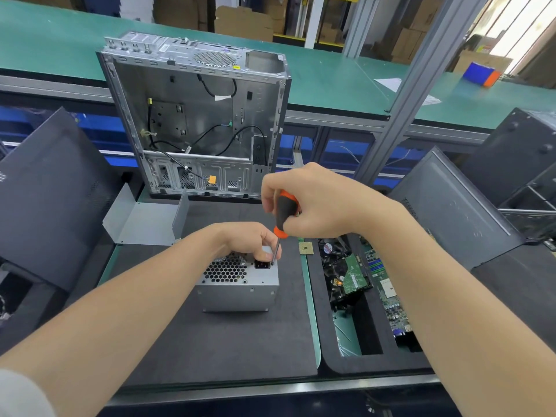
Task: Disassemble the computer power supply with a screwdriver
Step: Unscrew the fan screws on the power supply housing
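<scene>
A grey metal power supply stands on the dark foam mat, its honeycomb vent and black power socket facing up. My left hand grips its far top edge, fingers curled over the rim. My right hand holds the orange-and-black screwdriver almost upright. The thin shaft runs down to the top right corner of the power supply, beside the socket. The tip itself is too small to make out.
An opened, gutted computer case stands upright behind the mat. A bent grey metal cover lies to the left. Right of the mat, a black tray holds a hard drive, a motherboard and a fan. Dark case panels lean at both sides.
</scene>
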Action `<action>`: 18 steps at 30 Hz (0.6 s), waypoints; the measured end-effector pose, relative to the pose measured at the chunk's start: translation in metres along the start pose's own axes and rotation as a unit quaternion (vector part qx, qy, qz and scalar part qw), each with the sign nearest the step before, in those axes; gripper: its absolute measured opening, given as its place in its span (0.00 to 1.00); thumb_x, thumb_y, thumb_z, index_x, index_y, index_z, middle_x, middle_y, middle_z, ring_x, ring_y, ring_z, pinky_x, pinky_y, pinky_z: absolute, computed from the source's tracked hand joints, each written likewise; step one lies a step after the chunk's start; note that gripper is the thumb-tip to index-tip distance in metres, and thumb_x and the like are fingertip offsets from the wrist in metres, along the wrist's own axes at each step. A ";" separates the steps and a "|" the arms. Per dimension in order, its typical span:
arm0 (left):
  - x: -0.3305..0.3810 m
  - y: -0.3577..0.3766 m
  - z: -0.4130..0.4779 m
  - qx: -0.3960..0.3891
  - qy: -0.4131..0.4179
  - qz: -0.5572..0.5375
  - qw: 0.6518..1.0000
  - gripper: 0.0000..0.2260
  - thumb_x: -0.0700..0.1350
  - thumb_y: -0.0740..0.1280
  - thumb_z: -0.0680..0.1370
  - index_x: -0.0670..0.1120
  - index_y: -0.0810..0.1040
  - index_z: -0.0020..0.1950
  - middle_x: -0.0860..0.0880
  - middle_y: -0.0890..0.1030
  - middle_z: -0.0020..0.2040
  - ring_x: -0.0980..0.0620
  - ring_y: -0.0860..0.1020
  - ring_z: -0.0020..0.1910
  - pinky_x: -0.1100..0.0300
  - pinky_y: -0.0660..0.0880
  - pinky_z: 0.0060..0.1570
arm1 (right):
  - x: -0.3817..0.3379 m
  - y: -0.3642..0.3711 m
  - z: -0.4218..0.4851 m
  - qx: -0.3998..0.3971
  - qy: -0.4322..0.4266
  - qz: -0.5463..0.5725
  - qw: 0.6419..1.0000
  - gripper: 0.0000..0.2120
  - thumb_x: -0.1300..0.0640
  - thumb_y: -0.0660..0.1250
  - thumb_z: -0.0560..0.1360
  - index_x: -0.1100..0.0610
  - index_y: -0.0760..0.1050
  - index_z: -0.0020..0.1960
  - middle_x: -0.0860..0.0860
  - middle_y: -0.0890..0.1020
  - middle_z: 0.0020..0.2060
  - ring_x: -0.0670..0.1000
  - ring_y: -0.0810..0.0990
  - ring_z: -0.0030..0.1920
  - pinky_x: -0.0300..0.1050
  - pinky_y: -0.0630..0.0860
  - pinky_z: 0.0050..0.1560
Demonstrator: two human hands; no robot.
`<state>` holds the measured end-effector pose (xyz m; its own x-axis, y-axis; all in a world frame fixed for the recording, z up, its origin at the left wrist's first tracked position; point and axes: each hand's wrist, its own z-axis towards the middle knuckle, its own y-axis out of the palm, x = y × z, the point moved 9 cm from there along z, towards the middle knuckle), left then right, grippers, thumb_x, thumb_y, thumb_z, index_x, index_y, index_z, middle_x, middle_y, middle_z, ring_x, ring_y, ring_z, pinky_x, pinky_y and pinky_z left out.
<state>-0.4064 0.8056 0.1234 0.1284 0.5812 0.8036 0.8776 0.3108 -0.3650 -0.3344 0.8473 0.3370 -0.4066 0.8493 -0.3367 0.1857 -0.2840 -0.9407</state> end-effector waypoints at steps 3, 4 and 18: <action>-0.001 0.001 0.000 -0.004 -0.005 0.006 1.000 0.16 0.36 0.70 0.78 0.56 0.84 0.38 0.56 0.84 0.41 0.62 0.77 0.33 0.69 0.72 0.34 | 0.007 -0.007 0.003 0.084 0.080 -0.161 0.980 0.16 0.40 0.66 0.76 0.52 0.71 0.39 0.47 0.75 0.32 0.49 0.74 0.32 0.43 0.67 0.32; -0.001 0.001 0.000 -0.007 -0.007 0.010 1.000 0.16 0.36 0.70 0.78 0.56 0.84 0.38 0.57 0.84 0.41 0.62 0.77 0.34 0.69 0.72 0.35 | 0.008 -0.009 0.004 0.103 0.110 -0.210 0.966 0.24 0.35 0.62 0.78 0.52 0.68 0.36 0.48 0.72 0.30 0.50 0.72 0.29 0.42 0.64 0.30; 0.002 0.005 -0.002 -0.025 0.013 0.021 0.999 0.19 0.35 0.67 0.80 0.58 0.87 0.40 0.62 0.85 0.41 0.67 0.79 0.38 0.73 0.73 0.37 | -0.010 -0.001 0.009 -0.060 -0.060 -0.071 0.994 0.18 0.71 0.68 0.65 0.49 0.81 0.44 0.40 0.82 0.38 0.40 0.79 0.41 0.40 0.76 0.41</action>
<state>-0.4011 0.8062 0.1241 0.1771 0.5730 0.8002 0.8929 0.2483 -0.3755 -0.3382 0.8348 0.3411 -0.5392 0.8154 -0.2107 0.2221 -0.1037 -0.9695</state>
